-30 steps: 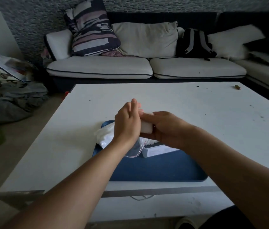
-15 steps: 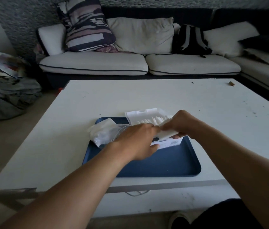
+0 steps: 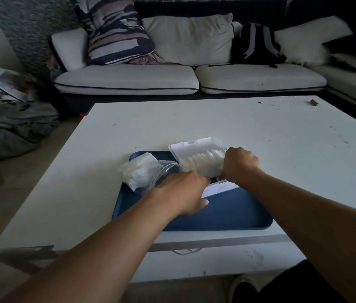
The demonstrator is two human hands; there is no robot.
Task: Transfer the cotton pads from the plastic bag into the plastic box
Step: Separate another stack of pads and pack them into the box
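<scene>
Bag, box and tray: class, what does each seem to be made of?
Plastic bag: thin clear film, crinkled and see-through. Plastic box: stiff white plastic, apparently matte, with a moulded hinged lid. Tray: dark blue, smooth, rounded rim; probably plastic.
</scene>
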